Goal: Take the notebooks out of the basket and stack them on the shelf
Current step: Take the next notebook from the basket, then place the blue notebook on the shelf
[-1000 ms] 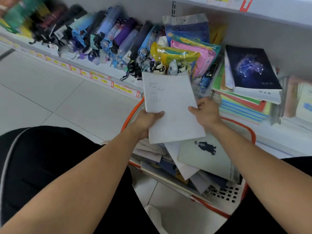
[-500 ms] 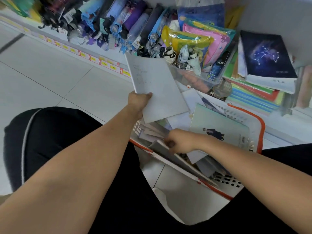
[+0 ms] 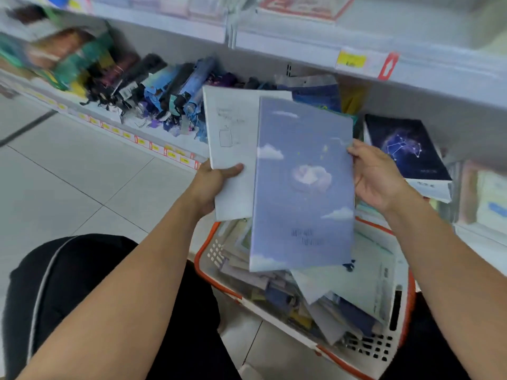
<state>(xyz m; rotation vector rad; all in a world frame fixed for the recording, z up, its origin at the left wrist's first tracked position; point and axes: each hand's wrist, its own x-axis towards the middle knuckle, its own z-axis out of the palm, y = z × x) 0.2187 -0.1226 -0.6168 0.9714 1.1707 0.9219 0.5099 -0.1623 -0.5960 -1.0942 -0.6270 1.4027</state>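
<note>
My left hand (image 3: 212,182) grips a white notebook (image 3: 230,138) at its lower left corner, thumb on the cover. A blue notebook with clouds (image 3: 301,187) overlaps the white one on its right side; my right hand (image 3: 375,176) holds its right edge, fingers behind the cover. Both are raised above the white basket with an orange rim (image 3: 208,272), which stands on the floor and holds several jumbled notebooks (image 3: 343,292). On the shelf to the right lies a stack topped by a dark constellation notebook (image 3: 406,149).
The low shelf (image 3: 115,116) carries folded umbrellas (image 3: 175,89) at the left and packaged goods behind the raised notebooks. An upper shelf with price tags (image 3: 354,61) overhangs it. Tiled floor (image 3: 68,182) lies at the left; my dark-clothed knees flank the basket.
My right hand has come up out of the basket with the blue cloud notebook and laid it against the white one. The view has tilted upward toward the shelves.
</note>
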